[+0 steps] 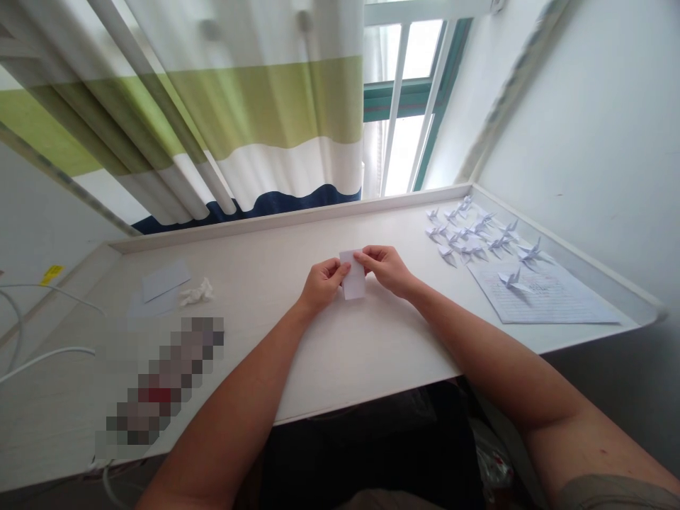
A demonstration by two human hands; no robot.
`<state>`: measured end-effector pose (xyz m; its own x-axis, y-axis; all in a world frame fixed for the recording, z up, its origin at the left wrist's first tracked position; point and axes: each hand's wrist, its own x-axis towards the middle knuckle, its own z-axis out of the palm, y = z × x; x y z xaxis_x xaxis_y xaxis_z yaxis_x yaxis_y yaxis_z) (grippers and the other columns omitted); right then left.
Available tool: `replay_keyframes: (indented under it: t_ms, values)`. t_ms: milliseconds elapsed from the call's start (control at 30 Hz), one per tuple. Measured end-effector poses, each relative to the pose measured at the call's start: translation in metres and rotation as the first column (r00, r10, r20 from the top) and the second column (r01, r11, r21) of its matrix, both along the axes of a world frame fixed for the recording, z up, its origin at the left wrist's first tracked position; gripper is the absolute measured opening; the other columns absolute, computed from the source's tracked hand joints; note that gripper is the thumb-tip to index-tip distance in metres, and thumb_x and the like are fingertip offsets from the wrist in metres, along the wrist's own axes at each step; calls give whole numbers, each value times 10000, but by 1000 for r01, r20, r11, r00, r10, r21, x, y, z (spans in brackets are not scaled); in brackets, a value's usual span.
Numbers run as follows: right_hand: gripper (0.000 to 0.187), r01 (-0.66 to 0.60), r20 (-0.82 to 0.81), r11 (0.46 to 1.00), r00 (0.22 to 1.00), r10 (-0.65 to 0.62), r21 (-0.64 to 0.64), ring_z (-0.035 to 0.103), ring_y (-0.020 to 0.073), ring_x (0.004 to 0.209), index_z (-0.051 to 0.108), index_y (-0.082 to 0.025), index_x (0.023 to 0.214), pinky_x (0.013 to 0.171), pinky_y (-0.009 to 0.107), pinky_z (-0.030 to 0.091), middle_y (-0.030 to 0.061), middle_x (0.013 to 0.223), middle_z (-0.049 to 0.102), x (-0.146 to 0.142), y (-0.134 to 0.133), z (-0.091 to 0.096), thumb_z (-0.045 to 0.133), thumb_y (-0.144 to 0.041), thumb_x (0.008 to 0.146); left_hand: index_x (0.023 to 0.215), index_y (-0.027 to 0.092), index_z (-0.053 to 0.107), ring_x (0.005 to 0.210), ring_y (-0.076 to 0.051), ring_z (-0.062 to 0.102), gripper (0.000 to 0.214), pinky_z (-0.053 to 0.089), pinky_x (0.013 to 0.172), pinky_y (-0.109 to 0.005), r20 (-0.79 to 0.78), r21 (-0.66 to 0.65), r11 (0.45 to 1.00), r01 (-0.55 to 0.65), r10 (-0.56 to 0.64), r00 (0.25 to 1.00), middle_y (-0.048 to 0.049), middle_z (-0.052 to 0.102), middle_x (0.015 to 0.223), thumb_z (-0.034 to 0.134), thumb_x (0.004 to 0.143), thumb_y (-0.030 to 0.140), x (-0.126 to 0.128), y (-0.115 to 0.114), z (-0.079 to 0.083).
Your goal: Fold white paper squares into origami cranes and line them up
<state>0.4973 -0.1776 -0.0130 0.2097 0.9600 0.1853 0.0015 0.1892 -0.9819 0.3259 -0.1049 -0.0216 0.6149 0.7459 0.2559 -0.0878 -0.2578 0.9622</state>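
Between my two hands, above the middle of the white desk, is a small folded rectangle of white paper [354, 282]. My left hand [323, 281] grips its left edge, thumb on the front face. At the upper right corner my right hand [387, 268] pinches it, with the thumb pressed near the top. The fingers behind the paper are hidden. To the right, several folded white paper cranes [467, 234] stand grouped in the desk's far right corner. One more paper crane [514, 280] rests on a lined, written-on sheet [552, 301].
White paper sheets [166, 278] and a crumpled white tissue [196, 292] lie at the left. A pixelated, blurred object [164, 382] is nearer me, beside white cables [47, 354]. A raised rim [297, 214] runs along the back of the desk [255, 262], below a striped curtain [276, 106].
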Motion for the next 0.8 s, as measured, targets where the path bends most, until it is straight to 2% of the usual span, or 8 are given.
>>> replay_keyframes:
  t_ms: [133, 500, 667, 800]
  values:
    - [568, 8, -5, 1000, 1000, -8, 0, 571, 139, 664, 681, -169, 703, 649, 295, 500, 7, 680, 634, 0, 1, -1, 831, -715, 744, 609, 199, 568, 564, -128, 405, 574, 318, 528, -277, -28, 51, 997, -53, 54, 998, 13, 477, 580, 719, 843, 701, 1, 0, 1]
    - [519, -4, -84, 1000, 996, 6, 24, 617, 151, 693, 742, -169, 780, 663, 299, 542, 19, 734, 682, -2, 3, -2, 820, -682, 771, 640, 202, 524, 552, -115, 355, 559, 274, 502, -268, -18, 59, 988, -140, 141, 990, 30, 430, 588, 669, 884, 683, 5, -6, -1]
    - [626, -52, 50, 998, 997, 54, -28, 596, 141, 635, 663, -172, 686, 645, 294, 517, 15, 656, 644, -6, 2, -5, 726, -784, 802, 616, 198, 517, 548, -114, 360, 546, 285, 516, -271, -18, 148, 957, -249, 254, 967, 32, 420, 559, 637, 930, 629, 3, -5, 1]
    - [671, -31, 218, 999, 975, 32, -9, 574, 138, 579, 594, -187, 610, 609, 283, 471, 27, 590, 636, -10, 1, -6, 635, -808, 861, 642, 189, 587, 523, -113, 381, 546, 289, 492, -268, -6, 114, 953, -279, 282, 959, 22, 487, 549, 646, 914, 659, 3, -5, 2]
